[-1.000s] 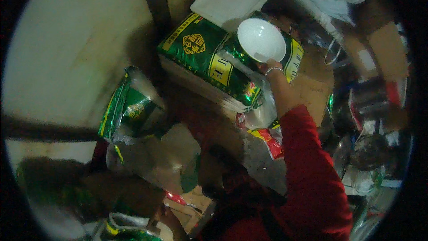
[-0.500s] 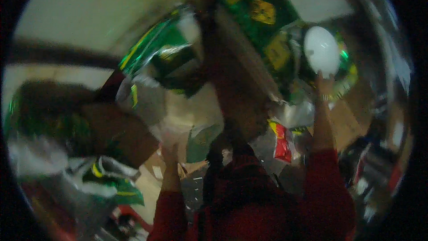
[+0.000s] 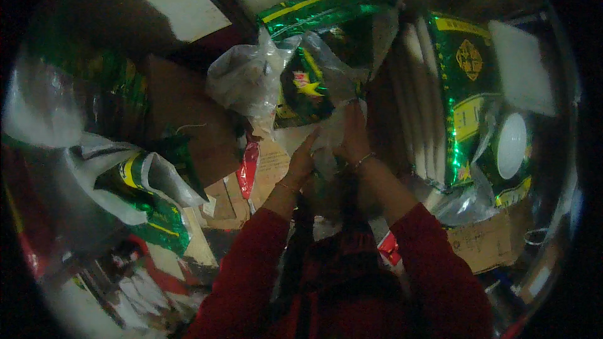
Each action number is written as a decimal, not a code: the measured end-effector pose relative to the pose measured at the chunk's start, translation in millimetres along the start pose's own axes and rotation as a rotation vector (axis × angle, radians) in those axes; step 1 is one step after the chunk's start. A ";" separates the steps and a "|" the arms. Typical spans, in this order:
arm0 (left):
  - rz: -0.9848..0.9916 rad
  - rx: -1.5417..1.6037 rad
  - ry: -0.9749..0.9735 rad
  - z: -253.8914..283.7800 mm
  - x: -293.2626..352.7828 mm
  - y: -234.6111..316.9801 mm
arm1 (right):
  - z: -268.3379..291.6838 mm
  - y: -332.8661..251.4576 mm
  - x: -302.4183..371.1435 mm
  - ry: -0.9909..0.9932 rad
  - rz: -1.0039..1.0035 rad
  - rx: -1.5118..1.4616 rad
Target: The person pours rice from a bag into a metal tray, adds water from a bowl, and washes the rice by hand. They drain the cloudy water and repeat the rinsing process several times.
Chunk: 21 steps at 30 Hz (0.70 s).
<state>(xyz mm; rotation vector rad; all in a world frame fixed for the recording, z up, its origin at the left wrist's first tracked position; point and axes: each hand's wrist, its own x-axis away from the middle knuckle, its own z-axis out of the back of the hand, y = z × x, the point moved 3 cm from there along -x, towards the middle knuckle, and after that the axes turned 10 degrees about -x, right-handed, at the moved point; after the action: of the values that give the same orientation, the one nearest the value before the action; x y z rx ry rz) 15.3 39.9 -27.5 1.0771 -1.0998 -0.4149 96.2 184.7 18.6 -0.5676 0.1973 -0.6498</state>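
Both hands meet near the middle of the view, around a translucent plastic bag (image 3: 329,144). My left hand (image 3: 303,162) closes on its left side, fingers pointing up. My right hand (image 3: 355,139) closes on its right side. Just beyond them lies a shiny green packet (image 3: 308,91) with yellow and red marks, partly covered by loose clear plastic (image 3: 248,78). A larger green bag (image 3: 333,9) with a yellow stripe stands behind. Dim light blurs the fingertips, and the bag's contents cannot be made out.
At right stand a tall green bag (image 3: 468,72) with a yellow emblem, a white oval object (image 3: 512,145) and a cardboard piece (image 3: 483,242). Brown cardboard (image 3: 188,113) and an opened green-and-clear bag (image 3: 151,213) lie at left. A red packet (image 3: 249,169) is near my left wrist.
My right hand has left the white oval object and come to the middle. My hands are now close together on the plastic bag. The view has turned, shifting the surroundings.
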 end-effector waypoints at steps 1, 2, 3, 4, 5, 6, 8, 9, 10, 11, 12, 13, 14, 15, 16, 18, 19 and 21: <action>0.096 0.091 -0.072 -2.2 -3.3 -2.8 | -6.9 -2.0 -9.8 -0.005 -0.029 0.032; 0.053 0.107 -0.072 -2.2 -6.6 -0.2 | -9.5 0.7 -15.6 0.008 -0.090 -0.126; 0.032 -0.005 -0.082 0.1 -7.3 2.0 | -14.1 6.5 -20.9 -0.045 -0.208 -0.263; -0.057 -0.070 -0.082 4.2 -7.7 6.7 | -21.9 8.3 -27.1 -0.064 -0.278 -0.400; -0.026 -0.099 -0.057 10.1 -8.6 8.2 | -32.2 9.3 -33.1 -0.130 -0.339 -0.396; -0.064 -0.076 -0.023 15.8 -9.6 11.5 | -43.0 8.9 -40.7 -0.163 -0.351 -0.388; -0.065 -0.029 0.029 24.1 -13.4 15.8 | -62.2 14.8 -49.6 -0.315 -0.335 -0.301; -0.029 -0.003 0.043 24.9 -15.1 17.1 | -71.0 21.1 -51.6 -0.431 -0.311 -0.216; 0.005 0.026 0.055 24.9 -15.4 18.1 | -80.0 28.6 -52.8 -0.545 -0.284 -0.118; 0.073 0.089 0.106 23.8 -13.6 17.4 | -88.0 36.8 -53.0 -0.615 -0.248 -0.072; 0.139 0.152 0.154 19.7 -8.5 16.3 | -97.0 44.6 -53.7 -0.661 -0.210 -0.037; 0.133 0.228 0.213 17.1 -4.5 16.9 | -105.0 54.6 -54.5 -0.705 -0.177 -0.005; 0.013 0.085 0.241 10.0 3.0 20.5 | -112.1 64.8 -56.9 -0.707 -0.125 -0.002; -0.179 -0.048 0.284 2.3 14.7 24.7 | -119.5 74.6 -59.2 -0.715 -0.065 0.000; -0.371 -0.249 0.322 1.7 16.4 27.9 | -126.9 83.9 -61.2 -0.723 0.004 0.000; -0.401 -0.817 0.470 4.2 15.2 21.5 | -139.6 100.3 -62.9 -0.727 0.159 0.002; -0.451 -1.078 0.569 10.3 5.3 18.6 | -144.4 107.4 -63.9 -0.718 0.188 -0.052; -0.350 -1.187 0.592 21.5 -16.5 6.7 | -149.9 112.8 -56.5 -0.750 0.283 -0.007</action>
<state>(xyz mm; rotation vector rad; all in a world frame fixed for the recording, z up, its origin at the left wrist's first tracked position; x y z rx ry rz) -12.2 44.6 -29.1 0.2510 -0.0222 -0.8156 58.3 227.8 -168.7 -0.7373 -0.4191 -0.1332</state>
